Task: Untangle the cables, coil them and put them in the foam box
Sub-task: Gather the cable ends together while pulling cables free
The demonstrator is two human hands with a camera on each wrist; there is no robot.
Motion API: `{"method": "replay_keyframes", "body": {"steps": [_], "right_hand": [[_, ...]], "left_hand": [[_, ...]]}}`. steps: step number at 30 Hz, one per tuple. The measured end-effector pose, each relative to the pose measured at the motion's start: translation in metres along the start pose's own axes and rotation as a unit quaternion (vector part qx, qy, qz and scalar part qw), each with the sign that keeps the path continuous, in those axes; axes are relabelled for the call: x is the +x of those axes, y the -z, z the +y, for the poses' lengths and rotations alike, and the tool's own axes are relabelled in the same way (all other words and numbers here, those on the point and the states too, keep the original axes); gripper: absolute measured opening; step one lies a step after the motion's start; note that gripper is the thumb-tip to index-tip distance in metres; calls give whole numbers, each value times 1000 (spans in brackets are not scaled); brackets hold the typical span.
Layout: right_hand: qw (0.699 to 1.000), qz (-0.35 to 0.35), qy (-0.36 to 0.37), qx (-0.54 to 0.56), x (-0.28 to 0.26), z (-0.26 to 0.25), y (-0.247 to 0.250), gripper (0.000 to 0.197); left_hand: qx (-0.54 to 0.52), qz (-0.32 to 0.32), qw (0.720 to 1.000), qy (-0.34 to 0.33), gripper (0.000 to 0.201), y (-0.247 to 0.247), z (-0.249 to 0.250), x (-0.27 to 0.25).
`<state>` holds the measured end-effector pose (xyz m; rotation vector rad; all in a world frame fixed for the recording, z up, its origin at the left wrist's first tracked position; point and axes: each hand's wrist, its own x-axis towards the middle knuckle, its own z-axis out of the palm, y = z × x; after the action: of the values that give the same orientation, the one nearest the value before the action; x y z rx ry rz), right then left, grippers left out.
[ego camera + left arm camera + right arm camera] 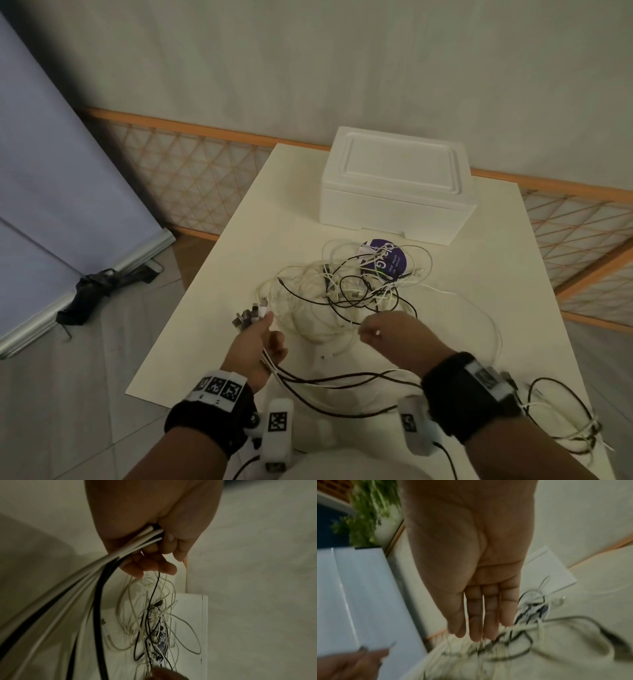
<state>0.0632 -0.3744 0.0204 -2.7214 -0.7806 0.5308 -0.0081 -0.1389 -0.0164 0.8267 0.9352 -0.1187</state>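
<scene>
A tangle of white and black cables (349, 287) lies in the middle of the white table (239, 240). My left hand (270, 329) grips a bundle of cable ends, and their plugs (250, 313) stick out past the thumb. In the left wrist view the fingers (168, 545) curl round white and black cords (120, 555). My right hand (370, 334) hovers just in front of the tangle; in the right wrist view its fingers (489, 615) are straight and hold nothing. The white foam box (397, 185) stands behind the tangle with its lid on.
A round purple disc (385, 255) lies under the far side of the tangle. Cords from my left hand trail to more loops (565, 421) at the table's near right corner. A lattice fence (178, 164) runs behind the table. A pale blue panel (51, 154) leans at left.
</scene>
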Motion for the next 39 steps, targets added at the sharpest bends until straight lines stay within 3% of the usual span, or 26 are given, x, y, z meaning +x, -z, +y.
{"method": "replay_keyframes", "body": {"steps": [5,8,11,13,15,19,23,27,28,30,33,34,36,37,39], "right_hand": [[990,-112,33,-75,34,-16,-49,27],[989,-109,30,-100,39,-20,-48,17],[998,-1,11,54,41,-27,-28,9],[979,78,5,190,41,-40,-6,7],[948,122,-5,295,41,-57,13,17],[922,177,7,343,39,-76,34,23],[894,129,-31,429,35,-75,36,17],[865,33,-120,486,21,-56,36,21],[861,9,-141,489,18,-48,35,20],[872,3,-185,453,18,-32,36,19],[971,79,-167,153,26,-13,36,18],[982,122,-141,39,29,-15,36,19],[979,183,-75,-59,39,-25,37,21],[980,176,-49,-81,45,-33,37,21],[987,99,-13,-122,58,-46,32,26]], "left_hand": [[-36,-29,999,11,36,-8,13,1],[-15,-70,997,15,52,-13,20,0],[16,-100,995,-3,36,-17,25,1],[34,-116,993,-15,28,-20,27,3],[77,-143,987,-14,32,-28,28,4],[169,-184,968,40,35,-50,27,1],[13,-150,982,111,18,-64,28,14],[-93,-96,984,119,37,-70,36,40],[-100,-85,985,116,34,-72,37,44],[-91,-78,987,104,23,-77,34,50],[-11,-85,994,69,20,-86,24,52],[16,-85,994,61,19,-89,20,50],[55,-82,994,53,18,-95,13,47],[62,-78,993,55,16,-98,10,45],[70,-61,994,65,10,-104,6,42]]}}
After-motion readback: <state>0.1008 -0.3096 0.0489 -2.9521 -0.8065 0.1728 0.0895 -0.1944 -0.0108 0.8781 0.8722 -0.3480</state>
